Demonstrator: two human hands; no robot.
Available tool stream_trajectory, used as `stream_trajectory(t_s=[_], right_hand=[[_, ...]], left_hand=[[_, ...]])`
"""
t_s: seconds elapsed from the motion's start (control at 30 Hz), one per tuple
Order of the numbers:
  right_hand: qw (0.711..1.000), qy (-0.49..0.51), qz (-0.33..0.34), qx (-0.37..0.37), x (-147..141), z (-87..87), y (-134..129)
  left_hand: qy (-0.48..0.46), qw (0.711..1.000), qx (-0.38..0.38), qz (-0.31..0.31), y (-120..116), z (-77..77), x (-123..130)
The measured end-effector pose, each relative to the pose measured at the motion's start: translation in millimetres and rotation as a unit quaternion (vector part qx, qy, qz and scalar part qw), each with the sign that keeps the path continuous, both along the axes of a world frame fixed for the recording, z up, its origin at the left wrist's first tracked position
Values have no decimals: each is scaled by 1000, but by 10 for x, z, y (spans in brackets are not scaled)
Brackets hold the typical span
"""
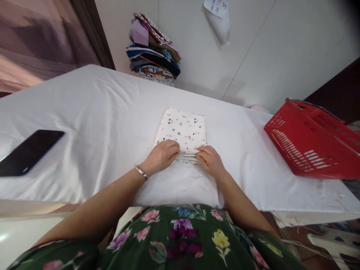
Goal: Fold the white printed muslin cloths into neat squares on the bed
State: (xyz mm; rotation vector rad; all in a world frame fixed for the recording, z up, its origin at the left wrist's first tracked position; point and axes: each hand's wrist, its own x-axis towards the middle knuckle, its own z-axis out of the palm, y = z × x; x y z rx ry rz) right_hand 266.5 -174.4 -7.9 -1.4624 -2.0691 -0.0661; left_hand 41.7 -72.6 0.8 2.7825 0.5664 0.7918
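A folded white cloth [182, 125] with a small scattered print lies on the white-covered table in front of me. Its near edge shows several stacked layers. My left hand [164, 155] pinches the left part of that near edge, fingers curled over the top. At the right end of the same edge, my right hand [209, 159] grips the layers between thumb and fingers. Both thumbs are partly hidden, and the far side of the cloth lies flat. A silver bracelet [141, 172] circles my left wrist.
To the left lies a black phone [30, 152] on the white tablecloth [112, 123]. A red plastic basket [312, 138] stands at the right end. Behind the table's far edge is a stack of folded clothes [154, 48] against the wall, where a paper [218, 18] hangs.
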Motion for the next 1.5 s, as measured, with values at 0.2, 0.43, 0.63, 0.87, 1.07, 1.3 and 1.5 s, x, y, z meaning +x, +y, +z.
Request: stream_trajectory(t_s=[0.2, 0.43, 0.63, 0.87, 1.07, 1.3, 1.5], right_hand=[[1000, -9, 3, -2, -2, 9, -6], [999, -28, -10, 11, 10, -17, -16], [998, -46, -25, 41, 17, -1, -44], [994, -106, 0, 13, 58, -62, -56], [996, -85, -7, 16, 45, -52, -77], [995, -89, -21, 42, 38, -86, -89], [994, -111, -13, 2, 11, -72, -93]], left_hand=[[50, 998, 33, 2, -12, -28, -23], [53, 996, 56, 40, -47, -6, -31], [21, 997, 72, 28, -85, -25, -31], [47, 995, 86, 21, -98, -112, 21], [60, 991, 106, 51, -102, -107, 11], [52, 990, 132, 24, -65, -152, -56], [33, 986, 157, 34, 5, -152, -296]])
